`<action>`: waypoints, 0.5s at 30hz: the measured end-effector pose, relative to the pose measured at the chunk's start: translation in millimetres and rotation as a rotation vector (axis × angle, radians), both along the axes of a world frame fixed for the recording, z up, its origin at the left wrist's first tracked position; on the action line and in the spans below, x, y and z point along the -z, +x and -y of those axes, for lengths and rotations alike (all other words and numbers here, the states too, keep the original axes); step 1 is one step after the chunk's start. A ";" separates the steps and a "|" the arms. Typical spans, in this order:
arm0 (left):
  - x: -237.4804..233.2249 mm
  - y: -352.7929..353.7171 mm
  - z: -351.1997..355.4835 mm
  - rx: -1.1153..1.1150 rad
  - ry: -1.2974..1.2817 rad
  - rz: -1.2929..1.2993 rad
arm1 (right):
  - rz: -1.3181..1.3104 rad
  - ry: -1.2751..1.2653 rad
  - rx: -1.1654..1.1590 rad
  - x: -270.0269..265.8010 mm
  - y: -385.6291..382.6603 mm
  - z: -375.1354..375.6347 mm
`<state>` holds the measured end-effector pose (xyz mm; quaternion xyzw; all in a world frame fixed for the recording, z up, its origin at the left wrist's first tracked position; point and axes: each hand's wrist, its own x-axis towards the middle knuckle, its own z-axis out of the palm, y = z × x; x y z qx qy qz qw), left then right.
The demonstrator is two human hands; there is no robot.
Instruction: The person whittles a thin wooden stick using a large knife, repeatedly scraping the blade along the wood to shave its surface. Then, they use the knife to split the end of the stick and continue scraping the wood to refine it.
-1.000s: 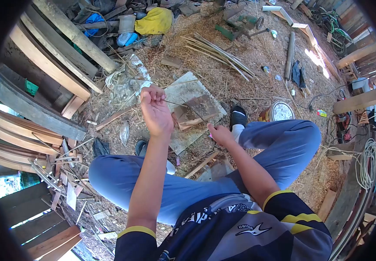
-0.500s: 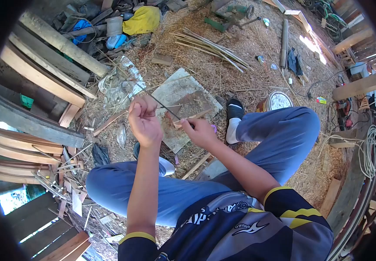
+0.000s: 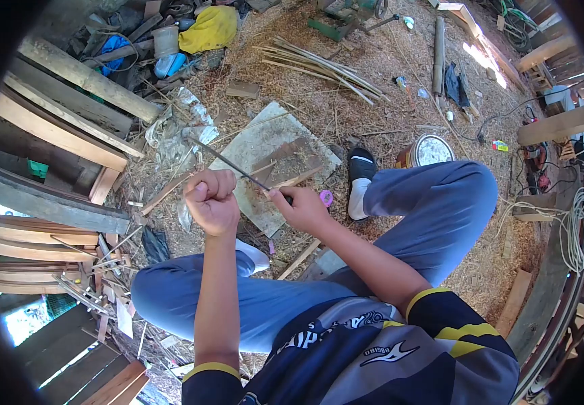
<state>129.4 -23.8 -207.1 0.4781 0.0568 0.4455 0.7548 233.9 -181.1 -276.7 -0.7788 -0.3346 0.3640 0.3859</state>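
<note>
My right hand [image 3: 302, 208] is wrapped round the dark handle of a long thin blade [image 3: 228, 160], which slants up and left past my other hand. My left hand [image 3: 212, 201] is a fist, knuckles up, close below the blade; what it holds, if anything, is hidden. Beneath both lies a pale, worn square board [image 3: 244, 145] on the ground, with a brown patch and wood pieces on it. A light wooden strip [image 3: 300, 178] shows just beyond my right hand. Beside that hand is a small pink ring [image 3: 326, 197].
Thin sticks [image 3: 322, 67] lie bundled on shavings-strewn ground. A lidded tin [image 3: 432, 150] stands beyond my right knee. Curved timbers [image 3: 49, 128] line the left, near a yellow cloth [image 3: 209, 29]. Coiled pale rope [image 3: 578, 229] hangs at right; a green metal tool [image 3: 332, 28] sits far ahead.
My left hand has turned from a loosely curled palm-side view to a tighter fist, lower and slightly left. The blade's tip has swung left and down with my right hand still on its handle.
</note>
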 end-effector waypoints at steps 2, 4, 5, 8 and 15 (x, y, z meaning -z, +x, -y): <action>0.5 0.3 -1.9 0.026 0.007 0.008 | -0.035 -0.046 0.027 21.1 4.0 -0.4; 0.6 1.3 -4.4 0.046 0.005 0.027 | -0.047 -0.064 0.039 26.0 9.2 -0.2; 1.2 2.5 -5.8 0.053 0.016 0.023 | -0.043 -0.061 0.036 28.8 11.0 1.1; -0.9 5.3 -5.6 0.066 0.039 0.011 | -0.028 -0.020 0.006 7.4 10.7 0.2; -2.2 6.3 -5.1 0.088 0.049 0.007 | -0.032 -0.130 0.081 48.6 21.6 0.5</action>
